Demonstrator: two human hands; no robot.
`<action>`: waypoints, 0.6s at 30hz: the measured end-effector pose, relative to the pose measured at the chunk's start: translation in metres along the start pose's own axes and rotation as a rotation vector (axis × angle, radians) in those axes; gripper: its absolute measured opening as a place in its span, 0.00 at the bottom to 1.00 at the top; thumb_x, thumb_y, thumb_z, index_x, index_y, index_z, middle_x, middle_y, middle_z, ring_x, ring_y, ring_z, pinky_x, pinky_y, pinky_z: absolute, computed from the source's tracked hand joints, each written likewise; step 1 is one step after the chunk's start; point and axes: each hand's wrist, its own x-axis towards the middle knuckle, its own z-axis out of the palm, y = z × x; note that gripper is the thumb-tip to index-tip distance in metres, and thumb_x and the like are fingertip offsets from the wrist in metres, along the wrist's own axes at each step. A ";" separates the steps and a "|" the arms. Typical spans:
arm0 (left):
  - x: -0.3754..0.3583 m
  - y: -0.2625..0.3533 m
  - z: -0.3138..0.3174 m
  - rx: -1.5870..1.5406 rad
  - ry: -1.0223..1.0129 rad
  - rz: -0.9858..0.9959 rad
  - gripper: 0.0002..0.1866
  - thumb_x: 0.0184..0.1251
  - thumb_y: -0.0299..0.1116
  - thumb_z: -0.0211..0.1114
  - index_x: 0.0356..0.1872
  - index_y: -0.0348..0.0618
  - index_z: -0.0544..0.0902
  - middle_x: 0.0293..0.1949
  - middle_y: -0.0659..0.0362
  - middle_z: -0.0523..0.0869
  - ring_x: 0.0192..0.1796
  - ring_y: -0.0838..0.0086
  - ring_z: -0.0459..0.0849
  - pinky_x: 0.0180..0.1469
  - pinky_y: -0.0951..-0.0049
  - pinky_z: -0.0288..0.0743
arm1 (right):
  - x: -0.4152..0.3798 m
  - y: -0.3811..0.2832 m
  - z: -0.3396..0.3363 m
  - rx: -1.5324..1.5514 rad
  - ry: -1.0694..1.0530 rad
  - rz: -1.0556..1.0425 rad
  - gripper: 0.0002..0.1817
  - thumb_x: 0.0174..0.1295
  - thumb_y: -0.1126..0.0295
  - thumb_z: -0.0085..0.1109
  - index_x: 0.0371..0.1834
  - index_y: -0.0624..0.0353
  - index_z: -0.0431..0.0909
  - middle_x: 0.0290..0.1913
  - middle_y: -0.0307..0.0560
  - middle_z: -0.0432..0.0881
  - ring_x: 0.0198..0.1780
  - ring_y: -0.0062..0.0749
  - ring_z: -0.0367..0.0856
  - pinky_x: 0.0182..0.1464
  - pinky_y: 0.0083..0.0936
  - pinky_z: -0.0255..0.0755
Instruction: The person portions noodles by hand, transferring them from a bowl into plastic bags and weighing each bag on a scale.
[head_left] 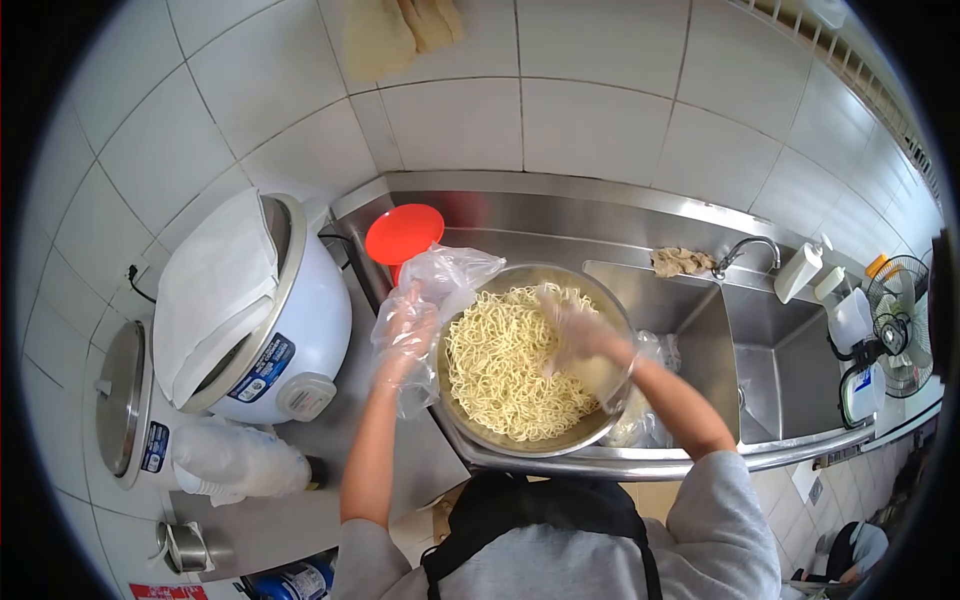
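Although they spread almost to the edge of the bowl, the noodles [515, 365] make a roundish heap with no clear long axis, at the middle of the frame and between the two hands. Around them stands the wide metal bowl [602, 295], its bare inner wall showing most at the upper right. Nearer to the heap is the right hand [580, 335], which comes in from the lower right and lies over the right part of the noodles, apparently touching them; it is blurred, so how wide its fingers stand, or whether they hold any strands, cannot be told. The left hand [406, 325] is at the bowl's left side, with the heap to its right. Loose clear plastic [455, 268] wraps it and reaches over the upper left of the rim, hiding whether the fingers grip or merely lie inside. Just above that hand is a round red item [405, 234]. Farther out, a white cooker [325, 335] fills the left of the frame, and to the right of the bowl are the sink basins [765, 370] and a faucet [748, 250].
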 end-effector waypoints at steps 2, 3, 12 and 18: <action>0.014 -0.006 0.000 -0.019 -0.072 -0.070 0.30 0.57 0.34 0.62 0.63 0.40 0.69 0.47 0.50 0.81 0.48 0.67 0.80 0.51 0.69 0.72 | 0.010 0.015 0.041 0.423 -0.071 0.157 0.38 0.52 0.56 0.65 0.65 0.59 0.62 0.57 0.56 0.75 0.55 0.43 0.75 0.59 0.34 0.68; 0.016 0.000 -0.002 0.065 -0.100 -0.006 0.31 0.57 0.36 0.62 0.64 0.39 0.68 0.52 0.46 0.78 0.54 0.63 0.77 0.57 0.67 0.69 | 0.029 0.047 0.087 1.246 0.131 0.105 0.38 0.51 0.59 0.66 0.65 0.59 0.63 0.56 0.58 0.75 0.53 0.40 0.77 0.56 0.33 0.71; 0.034 0.042 -0.025 0.195 -0.197 0.014 0.31 0.61 0.41 0.55 0.65 0.39 0.65 0.66 0.41 0.64 0.68 0.50 0.63 0.69 0.63 0.55 | -0.029 -0.026 -0.147 0.954 0.372 -0.028 0.27 0.47 0.73 0.64 0.55 0.60 0.73 0.41 0.47 0.83 0.41 0.28 0.81 0.48 0.25 0.75; 0.019 0.102 -0.030 0.332 -0.298 0.057 0.27 0.60 0.35 0.53 0.62 0.39 0.67 0.66 0.42 0.63 0.64 0.49 0.66 0.65 0.59 0.60 | -0.051 -0.061 -0.206 0.927 0.224 -0.024 0.28 0.48 0.71 0.66 0.57 0.57 0.73 0.38 0.49 0.84 0.42 0.31 0.83 0.51 0.29 0.76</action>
